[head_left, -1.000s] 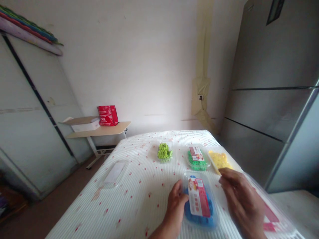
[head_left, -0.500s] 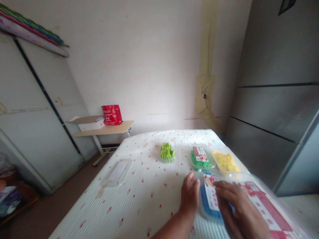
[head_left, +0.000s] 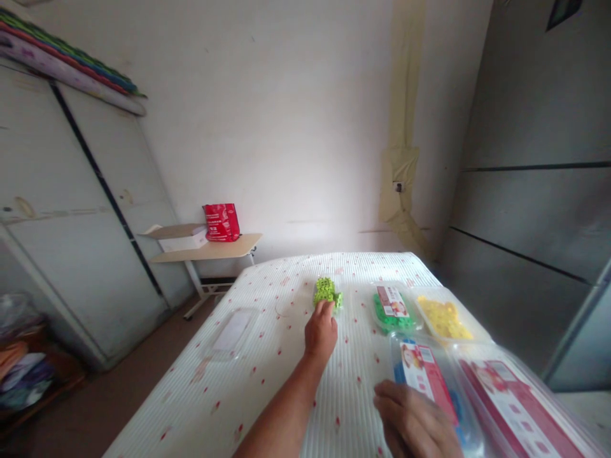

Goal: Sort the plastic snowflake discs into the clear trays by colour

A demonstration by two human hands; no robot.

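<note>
My left hand [head_left: 321, 332] reaches forward over the table, its fingertips at the near side of a clear plastic tub of light green pieces [head_left: 325, 288]. The fingers hide part of that tub, and no firm hold shows. Blurred and loosely bent, my right hand [head_left: 416, 421] hovers by the near left part of a lidded clear box with blue contents [head_left: 462, 427], overlapping it in view. The box lid carries a red and white label [head_left: 431, 376]. Nothing shows in the right hand.
A labelled tub of green pieces [head_left: 398, 318] and an uncovered tub of yellow pieces [head_left: 443, 318] stand right. A larger labelled box [head_left: 520, 401] lies nearer. Left is a clear flat lid [head_left: 233, 332]. Behind, a side table [head_left: 229, 248] bears a red bag [head_left: 222, 222].
My left hand has left the blue box and stretched forward to the light green pieces. My right hand has drawn left off the lid. The view has shifted slightly.
</note>
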